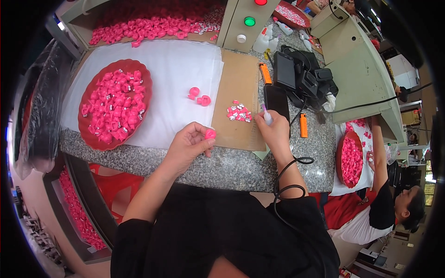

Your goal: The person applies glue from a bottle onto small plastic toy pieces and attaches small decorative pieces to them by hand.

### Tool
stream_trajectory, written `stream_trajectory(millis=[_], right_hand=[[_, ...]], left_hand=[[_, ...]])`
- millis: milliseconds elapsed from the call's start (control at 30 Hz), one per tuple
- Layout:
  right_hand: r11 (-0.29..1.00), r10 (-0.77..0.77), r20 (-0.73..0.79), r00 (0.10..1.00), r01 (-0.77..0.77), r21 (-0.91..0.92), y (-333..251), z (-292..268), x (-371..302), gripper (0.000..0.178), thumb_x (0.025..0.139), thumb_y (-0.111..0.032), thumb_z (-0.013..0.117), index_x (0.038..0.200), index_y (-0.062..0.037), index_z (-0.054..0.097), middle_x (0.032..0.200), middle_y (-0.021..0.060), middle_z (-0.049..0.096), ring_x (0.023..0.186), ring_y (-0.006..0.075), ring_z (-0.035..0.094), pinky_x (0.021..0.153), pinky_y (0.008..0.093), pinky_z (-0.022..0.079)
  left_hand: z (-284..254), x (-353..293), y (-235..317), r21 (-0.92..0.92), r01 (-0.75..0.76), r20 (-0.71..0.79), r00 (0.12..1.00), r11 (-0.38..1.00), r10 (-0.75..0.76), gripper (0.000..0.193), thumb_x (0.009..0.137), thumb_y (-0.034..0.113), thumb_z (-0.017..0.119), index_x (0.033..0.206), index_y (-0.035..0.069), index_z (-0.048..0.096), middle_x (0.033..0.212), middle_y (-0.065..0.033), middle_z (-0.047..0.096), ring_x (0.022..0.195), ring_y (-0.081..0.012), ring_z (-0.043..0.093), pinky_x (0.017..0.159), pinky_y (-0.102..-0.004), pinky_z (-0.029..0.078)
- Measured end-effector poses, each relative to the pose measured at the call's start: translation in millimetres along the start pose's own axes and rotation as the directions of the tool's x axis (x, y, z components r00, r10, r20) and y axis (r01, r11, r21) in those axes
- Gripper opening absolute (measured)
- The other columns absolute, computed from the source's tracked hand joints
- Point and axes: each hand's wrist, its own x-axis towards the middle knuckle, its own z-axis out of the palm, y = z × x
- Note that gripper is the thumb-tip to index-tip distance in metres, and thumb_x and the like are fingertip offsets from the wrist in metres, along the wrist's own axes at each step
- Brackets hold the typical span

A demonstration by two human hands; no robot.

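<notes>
Holding pink piece [210,134] clamped in your left hand [187,146] fingertips over desk [222,169] edge; right hand [274,132] grip closed on white-tipped tool [267,116]; next move likely needs tip brought onto piece

Pen-like tool [267,116] mostly hidden in right hand [274,132]; small pink-white pieces [239,112] too small to tell
</notes>
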Motion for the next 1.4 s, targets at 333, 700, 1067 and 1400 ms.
stream_trajectory(millis=[333,700,1067,1400], right_hand=[[0.967,0.048,0.174,0.983,-0.002,-0.255,-23.1,-2.8,11.6,0.023,0.069,-0.027,0.063,0.074,-0.0047,0.063,0.068,0.0153,0.06,0.067,0.0303,0.06,0.061,0.0367,0.046],[0.582,0.005,0.577,0.817,-0.472,0.662,-42.0,6.3,-36.1,0.011,0.075,-0.01,0.064,0.082,-0.0026,0.061,0.07,0.0028,0.06,0.051,0.0041,0.047,0.046,0.0163,0.036],[0.477,-0.047,0.57,0.821,-0.483,0.735,-39.5,24.9,-52.1,0.013,0.075,-0.009,0.065,0.083,-0.001,0.059,0.071,0.0029,0.06,0.055,0.0041,0.048,0.049,0.0165,0.037],[0.364,-0.004,0.704,0.71,-0.655,0.663,-45.4,22.9,-53.2,0.016,0.075,-0.014,0.065,0.084,-0.0026,0.057,0.068,0.0027,0.058,0.055,0.0047,0.047,0.047,0.0165,0.036]], left_hand=[[2.6,-0.2,-2.7,0.036,-0.019,-0.014,1.0,0.999,0.02,0.03,0.076,-0.004,0.058,0.104,-0.001,0.05,0.087,-0.0054,0.056,0.074,-0.0099,0.055,0.06,-0.0223,0.047],[1.4,-1.3,-13.3,0.01,0.0,-0.019,1.0,1.0,0.0,0.025,0.081,0.003,0.054,0.106,-0.001,0.05,0.087,-0.006,0.058,0.075,-0.0109,0.055,0.065,-0.023,0.047],[5.1,-4.1,-13.6,-0.015,-0.027,-0.012,1.0,1.0,0.027,0.023,0.079,0.0,0.055,0.102,-0.001,0.051,0.082,-0.0059,0.059,0.069,-0.0101,0.055,0.058,-0.0207,0.045],[2.5,-3.5,-13.7,-0.02,0.009,-0.023,1.0,1.0,-0.009,0.021,0.079,0.001,0.056,0.099,-0.002,0.053,0.081,-0.0071,0.059,0.069,-0.0114,0.056,0.058,-0.0215,0.045]])
